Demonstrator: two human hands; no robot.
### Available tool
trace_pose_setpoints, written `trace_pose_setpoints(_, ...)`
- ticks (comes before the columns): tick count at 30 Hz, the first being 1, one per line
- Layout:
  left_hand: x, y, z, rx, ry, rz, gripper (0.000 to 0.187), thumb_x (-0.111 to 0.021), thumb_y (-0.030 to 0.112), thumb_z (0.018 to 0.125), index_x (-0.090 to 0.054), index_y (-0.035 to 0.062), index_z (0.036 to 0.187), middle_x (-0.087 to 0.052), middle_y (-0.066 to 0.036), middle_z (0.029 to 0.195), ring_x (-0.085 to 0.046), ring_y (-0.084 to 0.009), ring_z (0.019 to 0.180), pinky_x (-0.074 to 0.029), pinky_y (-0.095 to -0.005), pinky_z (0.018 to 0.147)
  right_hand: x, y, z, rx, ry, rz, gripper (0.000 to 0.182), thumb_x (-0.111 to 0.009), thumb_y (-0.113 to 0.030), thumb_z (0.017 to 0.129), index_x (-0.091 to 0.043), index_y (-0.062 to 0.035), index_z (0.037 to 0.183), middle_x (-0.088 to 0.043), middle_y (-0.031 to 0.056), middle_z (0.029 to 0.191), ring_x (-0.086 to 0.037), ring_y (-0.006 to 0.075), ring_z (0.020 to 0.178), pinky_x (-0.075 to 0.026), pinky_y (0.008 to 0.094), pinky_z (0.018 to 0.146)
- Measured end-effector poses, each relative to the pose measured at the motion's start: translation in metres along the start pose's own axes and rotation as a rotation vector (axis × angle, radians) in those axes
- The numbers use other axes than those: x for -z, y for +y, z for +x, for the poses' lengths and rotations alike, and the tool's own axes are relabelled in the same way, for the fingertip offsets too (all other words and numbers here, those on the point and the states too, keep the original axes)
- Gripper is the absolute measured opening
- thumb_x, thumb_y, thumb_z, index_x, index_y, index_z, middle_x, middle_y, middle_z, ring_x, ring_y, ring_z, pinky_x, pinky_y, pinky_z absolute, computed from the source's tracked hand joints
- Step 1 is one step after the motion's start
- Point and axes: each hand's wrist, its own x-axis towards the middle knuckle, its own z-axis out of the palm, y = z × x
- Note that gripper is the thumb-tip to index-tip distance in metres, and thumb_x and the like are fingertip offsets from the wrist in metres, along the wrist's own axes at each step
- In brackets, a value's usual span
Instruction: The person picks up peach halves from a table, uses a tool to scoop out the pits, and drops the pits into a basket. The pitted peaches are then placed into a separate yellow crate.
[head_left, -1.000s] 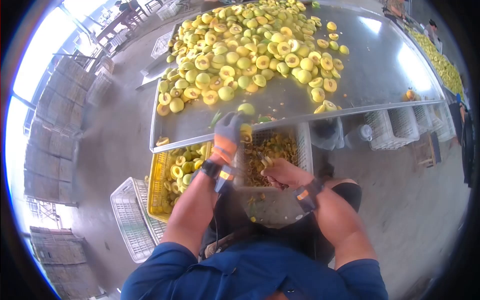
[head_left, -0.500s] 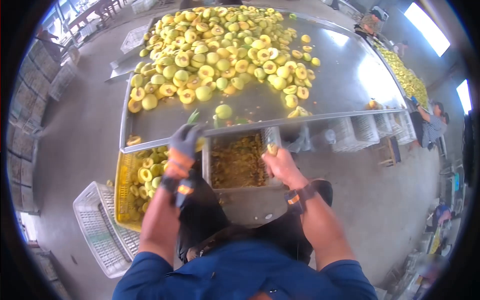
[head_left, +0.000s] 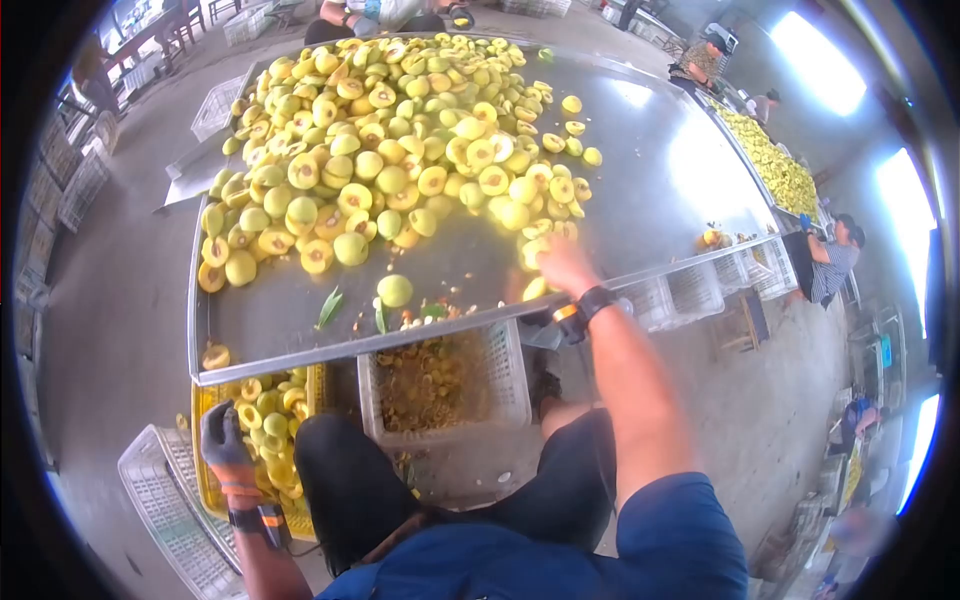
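Note:
A large heap of yellow-green halved fruit (head_left: 340,150) lies on the metal table (head_left: 640,190). My right hand (head_left: 565,265), bare, reaches over the table's near edge to the fruit at the heap's front right; its fingertips are blurred, and what they hold is unclear. My left hand (head_left: 224,436), in a grey and orange glove, is over the left side of the yellow crate (head_left: 210,490) of fruit halves, fingers curled; their contents are hidden. A single round fruit (head_left: 395,291) and some leaves (head_left: 330,308) lie near the front edge.
Below the table edge stands a white crate (head_left: 512,375) of brown-yellow scraps. Empty white crates (head_left: 165,490) are at the lower left, others under the table's right side. A person (head_left: 385,14) is across the table; more people work at another fruit-covered table (head_left: 765,160) at right.
My left hand has moved down and left, from the table edge to the yellow crate. My right hand has gone from above the scrap crate up to the fruit. The view has shifted.

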Motion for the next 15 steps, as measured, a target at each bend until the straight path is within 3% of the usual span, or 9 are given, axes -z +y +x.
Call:
trace_pose_setpoints(3, -0.029, 0.044, 0.016, -0.076, 0.023, -0.149, 0.020, -0.062, -0.007, 0.099, -0.071, -0.0049, 0.117, -0.072, -0.010, 0.114, -0.067, -0.0180, 0.105, -0.055, -0.0310, 0.096, -0.013, -0.065, -0.034, 0.186, -0.221, 0.314, 0.044, -0.068, -0.028, 0.094, -0.066, 0.0011, 0.128, -0.073, 0.0274, 0.121, -0.071, 0.0413, 0.115, -0.054, 0.0458, 0.101)
trace_pose_setpoints(5, -0.056, 0.060, 0.033, -0.105, -0.010, -0.256, 0.024, -0.061, -0.013, 0.096, -0.070, -0.0058, 0.117, -0.070, -0.011, 0.118, -0.066, -0.0188, 0.109, -0.054, -0.0315, 0.101, -0.043, -0.083, -0.041, 0.319, -0.196, 0.343, 0.044, -0.068, -0.028, 0.093, -0.066, 0.0018, 0.125, -0.074, 0.0271, 0.114, -0.073, 0.0392, 0.110, -0.055, 0.0442, 0.098)
trace_pose_setpoints(9, -0.114, 0.076, 0.068, -0.364, -0.125, -0.043, 0.021, -0.067, -0.010, 0.092, -0.071, -0.0036, 0.112, -0.070, -0.014, 0.113, -0.068, -0.0244, 0.107, -0.054, -0.0351, 0.097, 0.014, -0.098, -0.022, 0.216, -0.067, 0.413, 0.040, -0.067, -0.027, 0.092, -0.067, 0.0003, 0.121, -0.075, 0.0242, 0.098, -0.075, 0.0375, 0.097, -0.057, 0.0445, 0.088)
trace_pose_setpoints(10, -0.125, 0.077, 0.070, -0.346, -0.134, -0.013, 0.019, -0.068, -0.008, 0.090, -0.071, -0.0023, 0.108, -0.070, -0.014, 0.111, -0.068, -0.0267, 0.104, -0.055, -0.0366, 0.094, 0.033, -0.084, 0.000, 0.054, -0.042, 0.334, 0.039, -0.067, -0.027, 0.092, -0.069, 0.0005, 0.119, -0.076, 0.0237, 0.095, -0.075, 0.0371, 0.093, -0.058, 0.0457, 0.085)
trace_pose_setpoints(12, -0.139, 0.075, 0.072, -0.333, -0.160, 0.094, 0.016, -0.070, -0.005, 0.088, -0.072, -0.0001, 0.103, -0.070, -0.015, 0.107, -0.069, -0.0307, 0.098, -0.055, -0.0389, 0.090, 0.056, -0.041, 0.042, -0.031, 0.224, 0.451, 0.036, -0.065, -0.026, 0.092, -0.070, 0.0011, 0.115, -0.076, 0.0242, 0.094, -0.075, 0.0362, 0.093, -0.058, 0.0464, 0.084)
trace_pose_setpoints(14, -0.145, 0.067, 0.070, -0.335, -0.189, 0.248, 0.014, -0.071, -0.003, 0.087, -0.071, 0.0018, 0.099, -0.069, -0.015, 0.103, -0.069, -0.0339, 0.093, -0.056, -0.0406, 0.086, 0.071, 0.017, 0.094, -0.063, 0.392, 0.232, 0.035, -0.064, -0.025, 0.092, -0.070, 0.0012, 0.114, -0.076, 0.0241, 0.095, -0.075, 0.0374, 0.093, -0.057, 0.0475, 0.083)
trace_pose_setpoints(15, -0.150, 0.067, 0.072, -0.327, -0.194, 0.245, 0.013, -0.072, -0.002, 0.086, -0.071, 0.0024, 0.098, -0.068, -0.015, 0.101, -0.069, -0.0351, 0.092, -0.056, -0.0416, 0.084, 0.056, 0.076, 0.138, -0.050, 0.448, 0.261, 0.035, -0.064, -0.025, 0.092, -0.070, 0.0010, 0.114, -0.076, 0.0242, 0.096, -0.075, 0.0384, 0.093, -0.057, 0.0481, 0.083)
